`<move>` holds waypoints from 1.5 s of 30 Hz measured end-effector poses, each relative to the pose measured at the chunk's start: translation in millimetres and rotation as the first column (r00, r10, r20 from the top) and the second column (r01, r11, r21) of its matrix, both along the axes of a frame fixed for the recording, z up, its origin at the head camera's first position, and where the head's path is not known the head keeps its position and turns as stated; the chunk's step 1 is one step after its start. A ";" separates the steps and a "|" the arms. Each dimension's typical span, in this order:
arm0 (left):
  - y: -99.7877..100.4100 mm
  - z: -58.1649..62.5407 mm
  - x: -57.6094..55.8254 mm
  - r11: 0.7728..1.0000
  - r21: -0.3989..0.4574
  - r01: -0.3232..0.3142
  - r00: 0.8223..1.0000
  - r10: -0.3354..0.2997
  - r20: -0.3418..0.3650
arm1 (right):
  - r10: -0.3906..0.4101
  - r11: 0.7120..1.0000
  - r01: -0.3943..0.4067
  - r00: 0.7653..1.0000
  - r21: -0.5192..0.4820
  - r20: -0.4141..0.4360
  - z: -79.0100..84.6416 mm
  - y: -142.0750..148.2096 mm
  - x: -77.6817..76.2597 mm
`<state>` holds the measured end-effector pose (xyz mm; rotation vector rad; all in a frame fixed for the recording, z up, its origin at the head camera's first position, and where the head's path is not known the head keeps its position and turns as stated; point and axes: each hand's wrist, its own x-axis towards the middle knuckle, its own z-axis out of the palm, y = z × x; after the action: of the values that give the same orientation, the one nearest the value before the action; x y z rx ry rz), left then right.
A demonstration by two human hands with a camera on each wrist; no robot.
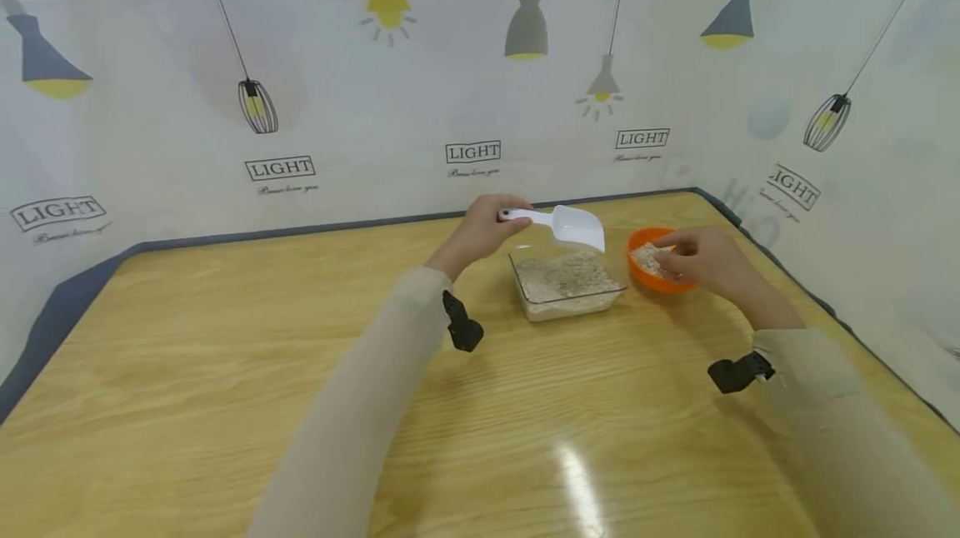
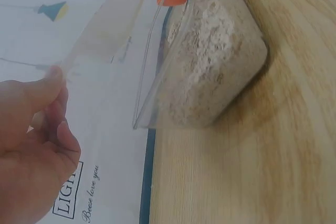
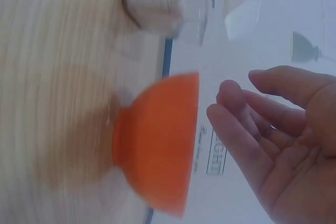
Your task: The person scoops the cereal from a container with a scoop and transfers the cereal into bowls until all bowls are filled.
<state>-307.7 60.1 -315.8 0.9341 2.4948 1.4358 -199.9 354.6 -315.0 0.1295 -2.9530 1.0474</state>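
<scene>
My left hand pinches the handle of a white scoop between thumb and fingers. The scoop's blade hangs over a clear rectangular container filled with a pale, crumbly, flour-like material. In the left wrist view the thumb of this hand lies along the handle. To the right stands an orange bowl with similar pale material inside. Over that bowl is my right hand. The right wrist view shows its fingers loosely bent, a gap between thumb and fingertips, just beyond the bowl's rim.
The wooden table stretches left and toward me from the container. Behind it hangs a pale backdrop printed with lamps, with a dark edge along the table's back and right side. Each wrist wears a black camera.
</scene>
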 end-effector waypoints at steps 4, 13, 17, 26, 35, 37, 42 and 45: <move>-2.5 -1.6 -1.9 1.000 -0.027 0.010 1.000 -0.009 0.013 | 0.045 0.998 -0.044 0.999 0.044 -0.031 -3.7 -14.1 -0.2; -4.5 -7.4 -5.8 0.992 -0.123 0.022 1.000 -0.021 0.007 | 0.106 0.994 -0.106 0.994 -0.019 0.019 -15.6 -27.2 -6.5; -4.5 -6.4 -5.6 0.982 -0.183 0.050 0.998 -0.054 -0.019 | 0.123 0.992 -0.123 0.992 -0.030 0.022 -21.0 -28.7 -9.3; 4.5 9.1 3.6 0.939 -0.341 0.047 0.989 -0.092 -0.116 | 0.132 0.989 -0.130 0.991 -0.069 0.020 -22.4 -29.6 -10.0; 12.3 2.8 4.9 0.919 -0.393 0.027 0.985 -0.091 -0.145 | 0.127 0.991 -0.125 0.991 -0.052 0.036 -22.0 -34.5 -10.6; 11.6 -1.1 2.7 0.919 -0.392 0.027 0.987 -0.087 -0.135 | 0.126 0.991 -0.124 0.991 -0.051 0.036 -21.7 -35.5 -10.4; 9.1 -10.7 -3.6 0.930 -0.365 0.038 0.994 -0.073 -0.082 | 0.129 0.991 -0.127 0.991 -0.051 0.033 -21.8 -36.9 -10.0; 8.2 -16.6 -7.1 0.936 -0.348 0.048 0.996 -0.073 -0.059 | 0.135 0.990 -0.133 0.990 -0.053 0.031 -22.6 -38.0 -10.5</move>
<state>-314.8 68.2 -332.4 0.9918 2.6225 0.9132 -210.3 316.6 -337.6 0.3166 -2.9816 1.1496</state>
